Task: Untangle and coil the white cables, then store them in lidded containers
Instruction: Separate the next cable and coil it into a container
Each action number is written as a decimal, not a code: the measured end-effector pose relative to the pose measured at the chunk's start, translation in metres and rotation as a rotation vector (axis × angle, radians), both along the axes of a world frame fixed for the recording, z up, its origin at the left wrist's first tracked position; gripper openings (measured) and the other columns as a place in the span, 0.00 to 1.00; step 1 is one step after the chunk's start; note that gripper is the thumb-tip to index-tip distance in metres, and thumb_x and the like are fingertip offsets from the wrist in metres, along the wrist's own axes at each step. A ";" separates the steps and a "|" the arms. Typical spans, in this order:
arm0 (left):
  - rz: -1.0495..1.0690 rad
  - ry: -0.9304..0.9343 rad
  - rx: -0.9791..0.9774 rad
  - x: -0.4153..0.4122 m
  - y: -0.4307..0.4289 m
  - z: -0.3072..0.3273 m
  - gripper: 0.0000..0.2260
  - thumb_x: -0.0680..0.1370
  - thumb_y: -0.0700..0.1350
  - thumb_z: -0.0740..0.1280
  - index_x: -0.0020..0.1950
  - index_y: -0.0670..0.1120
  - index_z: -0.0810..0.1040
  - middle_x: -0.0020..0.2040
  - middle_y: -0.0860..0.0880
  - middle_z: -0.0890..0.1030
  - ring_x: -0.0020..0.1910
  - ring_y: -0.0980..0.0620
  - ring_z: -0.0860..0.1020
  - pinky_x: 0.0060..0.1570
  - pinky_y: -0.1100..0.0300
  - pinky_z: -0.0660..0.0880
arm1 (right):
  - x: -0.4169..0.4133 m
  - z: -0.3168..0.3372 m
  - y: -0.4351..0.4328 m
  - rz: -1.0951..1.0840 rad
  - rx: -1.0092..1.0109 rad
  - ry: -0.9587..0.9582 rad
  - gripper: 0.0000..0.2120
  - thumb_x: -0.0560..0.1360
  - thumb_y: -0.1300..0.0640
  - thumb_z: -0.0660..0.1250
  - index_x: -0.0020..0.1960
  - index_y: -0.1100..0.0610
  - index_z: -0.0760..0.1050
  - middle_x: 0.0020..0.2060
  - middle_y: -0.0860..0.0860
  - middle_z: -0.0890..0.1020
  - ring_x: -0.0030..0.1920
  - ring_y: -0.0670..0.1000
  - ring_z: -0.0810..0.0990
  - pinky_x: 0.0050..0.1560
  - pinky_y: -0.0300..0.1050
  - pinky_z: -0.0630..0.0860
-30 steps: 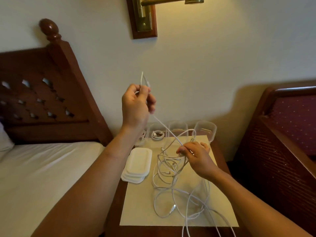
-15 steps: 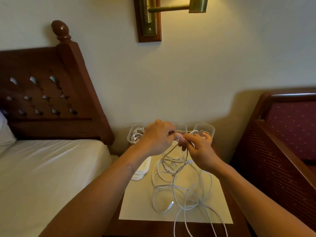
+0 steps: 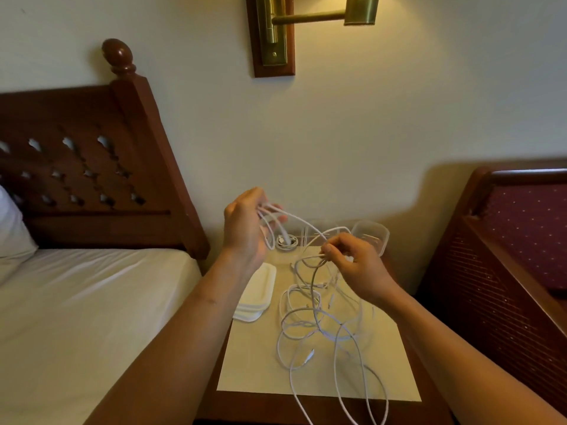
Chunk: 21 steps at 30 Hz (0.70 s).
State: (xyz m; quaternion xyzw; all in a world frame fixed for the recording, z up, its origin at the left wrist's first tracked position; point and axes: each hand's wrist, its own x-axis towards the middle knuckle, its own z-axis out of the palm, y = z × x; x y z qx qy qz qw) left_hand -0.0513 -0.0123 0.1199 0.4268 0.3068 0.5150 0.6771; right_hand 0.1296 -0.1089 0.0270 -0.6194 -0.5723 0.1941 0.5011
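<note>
A tangle of white cables lies on a cream mat on the nightstand, with strands hanging over the front edge. My left hand is raised above the back left of the mat and holds a few small loops of one white cable. My right hand pinches the same cable a little lower, to the right. The strand arcs between both hands. Clear plastic containers stand in a row by the wall; one holds a coiled cable. A stack of white lids lies at the mat's left.
A bed with a white sheet and a dark wooden headboard is on the left. A wooden chair with red upholstery stands on the right. A brass wall lamp hangs above the nightstand.
My hands met over the containers half a second ago. They have since drawn apart; my left hand has risen with loops of cable in it, and my right stays low.
</note>
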 end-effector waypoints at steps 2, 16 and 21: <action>-0.173 -0.203 -0.071 -0.009 0.002 -0.005 0.08 0.74 0.32 0.63 0.37 0.41 0.71 0.37 0.44 0.76 0.41 0.39 0.82 0.51 0.42 0.82 | 0.004 0.007 0.000 -0.028 0.038 0.071 0.05 0.81 0.55 0.70 0.50 0.54 0.84 0.39 0.47 0.85 0.43 0.46 0.84 0.46 0.45 0.80; -0.246 1.269 1.012 0.022 0.005 -0.020 0.09 0.80 0.53 0.70 0.41 0.52 0.82 0.39 0.54 0.82 0.41 0.51 0.79 0.43 0.51 0.78 | 0.006 0.010 -0.003 -0.138 0.243 -0.107 0.05 0.77 0.56 0.75 0.52 0.53 0.84 0.44 0.45 0.84 0.44 0.47 0.82 0.43 0.36 0.76; -0.110 1.092 0.815 0.036 0.011 -0.019 0.09 0.78 0.50 0.71 0.39 0.49 0.81 0.37 0.53 0.81 0.41 0.48 0.78 0.38 0.55 0.72 | -0.006 -0.009 -0.017 -0.254 0.363 -0.212 0.02 0.76 0.58 0.76 0.47 0.54 0.84 0.40 0.46 0.79 0.40 0.42 0.78 0.42 0.30 0.71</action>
